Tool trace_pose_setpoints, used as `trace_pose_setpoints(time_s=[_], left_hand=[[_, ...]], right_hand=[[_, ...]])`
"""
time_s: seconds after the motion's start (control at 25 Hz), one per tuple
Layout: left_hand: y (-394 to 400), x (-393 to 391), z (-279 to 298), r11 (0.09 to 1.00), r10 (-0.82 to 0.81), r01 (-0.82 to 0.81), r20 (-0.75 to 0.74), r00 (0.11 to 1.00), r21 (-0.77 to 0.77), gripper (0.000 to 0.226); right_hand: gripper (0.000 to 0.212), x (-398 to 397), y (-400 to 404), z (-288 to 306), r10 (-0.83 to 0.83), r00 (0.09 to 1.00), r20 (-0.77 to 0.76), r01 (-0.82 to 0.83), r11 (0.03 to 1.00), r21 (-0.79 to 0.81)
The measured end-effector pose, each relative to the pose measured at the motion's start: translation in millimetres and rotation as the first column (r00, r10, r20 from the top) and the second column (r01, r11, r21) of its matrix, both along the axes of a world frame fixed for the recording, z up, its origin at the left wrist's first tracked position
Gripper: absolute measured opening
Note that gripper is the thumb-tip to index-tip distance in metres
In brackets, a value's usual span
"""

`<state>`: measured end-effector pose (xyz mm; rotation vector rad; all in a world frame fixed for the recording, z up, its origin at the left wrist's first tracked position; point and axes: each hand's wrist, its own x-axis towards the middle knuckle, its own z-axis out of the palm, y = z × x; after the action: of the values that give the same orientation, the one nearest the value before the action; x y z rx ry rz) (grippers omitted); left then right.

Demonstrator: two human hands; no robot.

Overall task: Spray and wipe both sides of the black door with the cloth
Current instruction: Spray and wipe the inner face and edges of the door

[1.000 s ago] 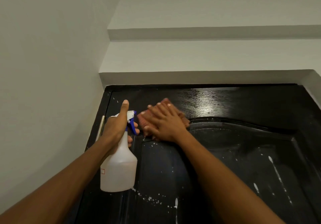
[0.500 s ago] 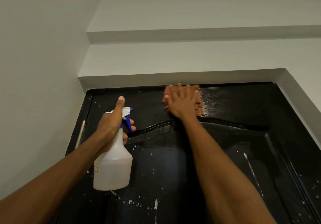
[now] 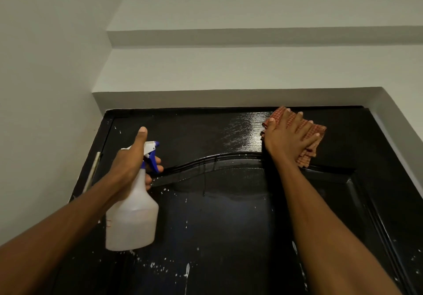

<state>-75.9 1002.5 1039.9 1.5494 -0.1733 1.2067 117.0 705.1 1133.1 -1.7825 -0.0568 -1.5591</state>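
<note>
While I look up along the black door (image 3: 229, 214), I see my right hand (image 3: 288, 139) spread flat, fingers straight, pressing the cloth (image 3: 307, 141) against the door's top rail, close under the door's upper edge and toward its right side. That cloth is a folded red-and-cream check, bunched under my palm, with its lower corner hanging just over the arched moulding (image 3: 217, 157) that curves across the door. Left of the cloth, a glossy wet patch (image 3: 242, 130) catches the light on the same rail.

My left hand (image 3: 130, 166) grips the spray bottle (image 3: 132, 217) by its neck, thumb pointing up along the white head, fingers curled around the blue trigger (image 3: 152, 159). I hold the bottle in front of the door's left half, nozzle facing the door; whether it touches the surface I cannot tell from this angle. White flecks and a few thin runs dot the panel below the moulding, thickest just beneath the bottle. At the door's left edge a pale narrow strip (image 3: 92, 171) runs down, possibly a hinge or bolt. Above the door sits a white stepped wall (image 3: 229, 65).
</note>
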Motion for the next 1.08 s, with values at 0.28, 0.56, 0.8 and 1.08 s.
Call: trace_pose_setpoints(time_s=[0.28, 0.56, 0.8, 1.08], left_hand=[[38, -37, -14, 0.977, 0.196, -0.186, 0.099, 0.976, -0.099, 0.067], [89, -70, -48, 0.942, 0.33, -0.326, 0.043, 0.943, -0.077, 0.08], [116, -81, -28, 0.945, 0.326, -0.324, 0.066, 0.943, -0.041, 0.077], [133, -78, -10, 0.979, 0.203, -0.202, 0.086, 0.975, -0.016, 0.068]], right_hand=[[0.068, -40, 168, -14, 0.051, 0.987, 0.153, 0.028, 0.88, -0.475], [0.064, -78, 305, -86, 0.232, 0.939, 0.253, 0.182, 0.29, -0.94], [0.061, -71, 286, -38, 0.164, 0.941, 0.297, 0.19, 0.472, -0.861], [0.072, -88, 339, 28, 0.04, 0.986, 0.163, 0.056, 0.837, -0.544]])
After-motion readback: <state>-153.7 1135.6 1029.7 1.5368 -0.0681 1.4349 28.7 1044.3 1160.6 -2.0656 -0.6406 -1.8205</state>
